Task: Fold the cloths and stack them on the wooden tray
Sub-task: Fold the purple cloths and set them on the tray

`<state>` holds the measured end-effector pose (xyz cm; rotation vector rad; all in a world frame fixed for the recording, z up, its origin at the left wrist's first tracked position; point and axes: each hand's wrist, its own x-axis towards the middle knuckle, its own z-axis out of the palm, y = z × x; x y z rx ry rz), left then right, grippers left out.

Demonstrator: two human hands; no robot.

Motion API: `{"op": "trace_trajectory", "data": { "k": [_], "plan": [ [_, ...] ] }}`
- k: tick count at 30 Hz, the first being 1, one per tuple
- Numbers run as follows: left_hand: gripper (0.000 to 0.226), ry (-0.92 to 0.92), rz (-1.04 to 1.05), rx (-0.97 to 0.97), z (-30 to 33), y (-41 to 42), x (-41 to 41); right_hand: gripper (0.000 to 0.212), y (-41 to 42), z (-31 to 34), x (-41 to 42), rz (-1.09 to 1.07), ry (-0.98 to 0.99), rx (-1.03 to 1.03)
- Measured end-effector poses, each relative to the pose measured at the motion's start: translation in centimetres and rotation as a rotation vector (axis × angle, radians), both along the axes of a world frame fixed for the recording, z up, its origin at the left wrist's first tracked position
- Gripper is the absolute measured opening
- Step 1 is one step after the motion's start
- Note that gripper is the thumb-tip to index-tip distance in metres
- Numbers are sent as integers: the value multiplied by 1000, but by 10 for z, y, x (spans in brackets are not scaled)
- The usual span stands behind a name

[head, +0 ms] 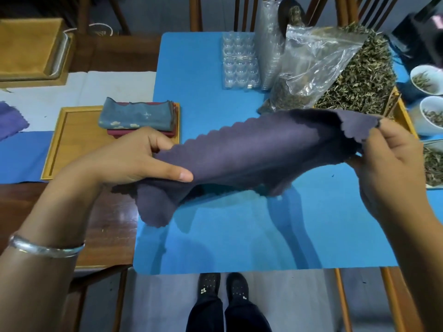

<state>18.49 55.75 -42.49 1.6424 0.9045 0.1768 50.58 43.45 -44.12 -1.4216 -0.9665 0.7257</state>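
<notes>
A dark purple cloth with scalloped edges hangs stretched in the air above the blue mat. My left hand grips its left end, thumb on top, with a loose part drooping below. My right hand pinches its right corner. To the left lies the wooden tray, holding a stack of folded cloths: a grey-blue one on top of red ones. Another purple cloth lies at the far left edge.
Clear plastic blister trays and a plastic bag of dried tea leaves stand at the back of the mat. A box of loose tea and white cups sit at the right. A wooden box is back left.
</notes>
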Motion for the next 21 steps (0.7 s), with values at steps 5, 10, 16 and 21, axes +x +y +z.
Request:
{"op": "trace_trajectory", "data": {
  "k": [5,10,16,21],
  "plan": [
    [23,-90,64,-66,-7,3,1,26,12,1,3,-18,25,-14],
    [20,-173,253,21,-15,6,7,12,17,3,1,-102,48,-65],
    [28,-182,311,334,-13,22,15,17,30,11,5,-54,36,-43],
    [11,-232,427,497,9,44,13,11,42,18,22,-146,171,39]
  ]
}}
